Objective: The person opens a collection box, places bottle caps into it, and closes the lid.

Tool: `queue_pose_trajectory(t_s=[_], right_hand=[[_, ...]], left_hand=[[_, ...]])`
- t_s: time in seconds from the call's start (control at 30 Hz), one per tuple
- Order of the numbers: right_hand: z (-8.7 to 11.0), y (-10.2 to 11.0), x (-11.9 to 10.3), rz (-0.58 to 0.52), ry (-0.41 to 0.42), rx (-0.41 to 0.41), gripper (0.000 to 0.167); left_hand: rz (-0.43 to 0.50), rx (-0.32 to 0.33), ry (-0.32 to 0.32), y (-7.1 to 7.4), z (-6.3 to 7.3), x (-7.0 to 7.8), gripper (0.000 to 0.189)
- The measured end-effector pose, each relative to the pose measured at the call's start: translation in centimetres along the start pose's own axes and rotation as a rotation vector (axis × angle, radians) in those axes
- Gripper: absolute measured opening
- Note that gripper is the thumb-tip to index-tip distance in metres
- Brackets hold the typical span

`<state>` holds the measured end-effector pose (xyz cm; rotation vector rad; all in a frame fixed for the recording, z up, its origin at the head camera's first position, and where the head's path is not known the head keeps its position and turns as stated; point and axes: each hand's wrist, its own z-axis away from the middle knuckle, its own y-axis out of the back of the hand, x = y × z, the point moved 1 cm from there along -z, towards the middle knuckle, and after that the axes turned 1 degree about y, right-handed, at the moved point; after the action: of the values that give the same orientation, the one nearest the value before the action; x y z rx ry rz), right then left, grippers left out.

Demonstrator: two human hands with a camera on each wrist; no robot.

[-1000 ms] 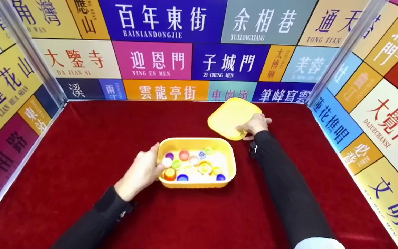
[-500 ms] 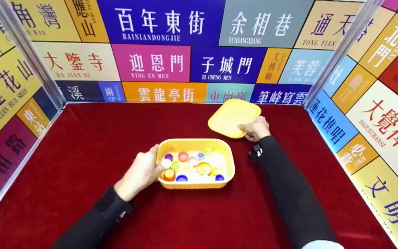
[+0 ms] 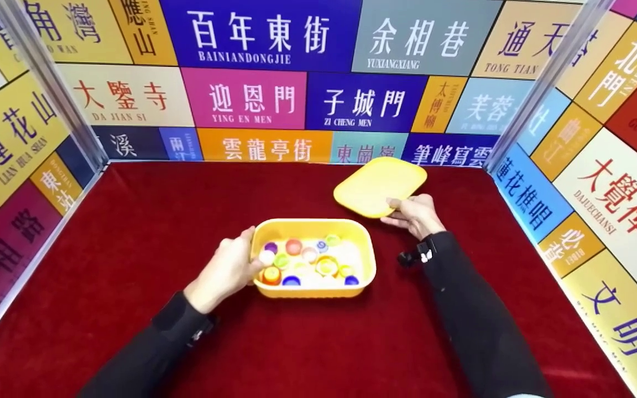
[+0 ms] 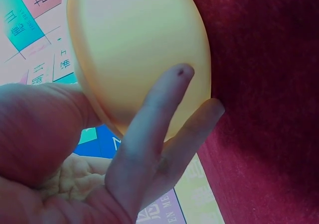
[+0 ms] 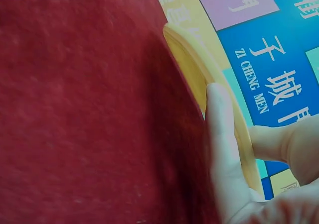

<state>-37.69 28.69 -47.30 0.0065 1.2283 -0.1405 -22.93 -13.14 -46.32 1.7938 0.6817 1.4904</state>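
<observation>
A yellow plastic box [image 3: 313, 294] with rounded corners sits at the middle of the red cloth. Its left end is gripped by my left hand [image 3: 229, 271], thumb over the rim and fingers along the outer wall [image 4: 144, 40]. Inside lie several small bottle caps, among them an orange one [image 3: 271, 275], a dark blue one [image 3: 291, 281] and a pink one [image 3: 293, 246]. Behind the box and to the right, my right hand [image 3: 415, 213] pinches the near right edge of a flat yellow lid [image 3: 376, 185], thumb on top and fingers beneath. In the right wrist view the lid [image 5: 199, 59] is seen edge-on.
Red cloth [image 3: 163, 210] covers the table. A printed back wall [image 3: 252, 99] with coloured panels rises close behind the lid, and side walls stand at left [image 3: 14, 160] and right [image 3: 600, 193]. Metal posts mark the corners.
The right hand has shifted slightly nearer and to the right, and the lid has turned a little in its grip. The left hand and the box stay in place.
</observation>
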Motion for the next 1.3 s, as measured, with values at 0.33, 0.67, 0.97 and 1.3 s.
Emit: queue_pose_trajectory(t_s=[0.33,0.67,0.97,1.3], right_hand=[[2.6,-0.1,0.8,-0.079,0.068,-0.053,0.044],[6.0,-0.6,0.5,-0.097,0.131,-0.076,0.041],[9.6,-3.1,0.6,-0.061,0.183,-0.142,0.028],[12.4,-6.0,1.2,-0.044,0.210,-0.293,0.040]], left_hand=[[-0.016,-0.009,-0.012,0.1,0.0,0.1,0.076],[0.039,-0.080,0.069,0.5,0.0,0.4,0.085],[0.051,0.139,-0.155,1.7,-1.2,3.5,0.075],[0.460,0.078,-0.210,0.6,-2.0,5.7,0.047]])
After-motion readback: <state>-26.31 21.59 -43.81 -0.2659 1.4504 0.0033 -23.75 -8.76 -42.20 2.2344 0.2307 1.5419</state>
